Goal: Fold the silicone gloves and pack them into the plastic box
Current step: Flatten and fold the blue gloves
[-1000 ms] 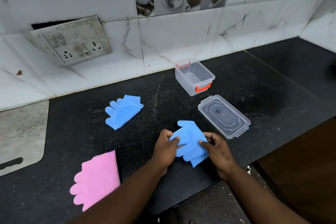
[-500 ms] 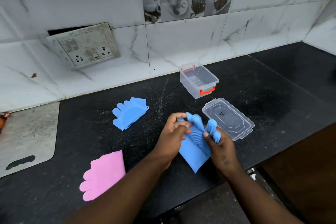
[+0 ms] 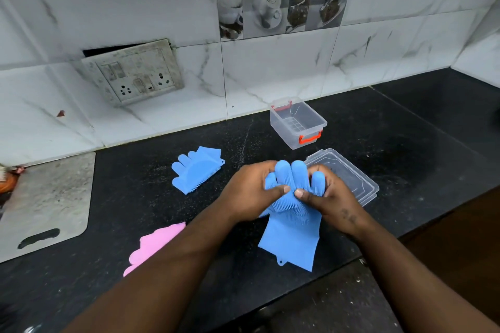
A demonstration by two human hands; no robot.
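A blue silicone glove [image 3: 290, 235] is held up above the black counter, fingers pointing up and cuff hanging down toward me. My left hand [image 3: 251, 192] grips its left side and my right hand [image 3: 328, 199] grips its right side, thumbs pressed on the bristled palm. A second blue glove [image 3: 197, 171] lies folded on the counter to the left. A pink glove [image 3: 154, 247] lies nearer me, partly hidden by my left forearm. The clear plastic box [image 3: 299, 127] with orange latches stands open and empty by the wall.
The box's clear lid [image 3: 351, 176] lies on the counter just right of my hands. A grey cutting board [image 3: 46, 205] sits at the far left. A tiled wall with a socket plate [image 3: 132, 71] backs the counter [image 3: 405, 143], whose front edge runs beneath my forearms.
The blue glove lay flat under my hands a second ago. Both hands have lifted it and turned it upright, fingers up and cuff hanging. The camera has tilted, so the scene sits lower.
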